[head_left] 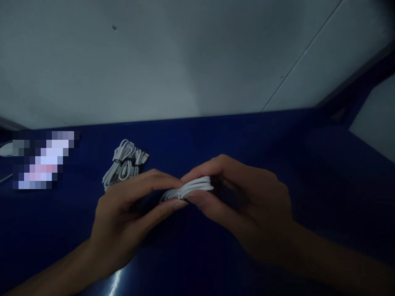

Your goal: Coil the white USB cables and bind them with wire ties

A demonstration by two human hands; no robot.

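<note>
A coiled white cable (197,186) is held between both hands above the blue surface. My left hand (126,209) pinches its left part and middle between thumb and fingers. My right hand (247,197) grips the right-hand loops from above and below, its thumb in front. The coil is drawn in at the middle, near the left thumb tip; whether a tie sits there is too dark to tell. Behind my left hand lies a pile of white USB cables (123,162), bundled with black ties, with a metal plug showing on its right side. My left hand hides part of the pile.
The blue tabletop (197,144) meets a pale wall (154,61) at the back. A lit, pixelated flat object (49,164) lies at the far left, beside a white rounded thing (6,149). A blue frame (358,94) stands at the right.
</note>
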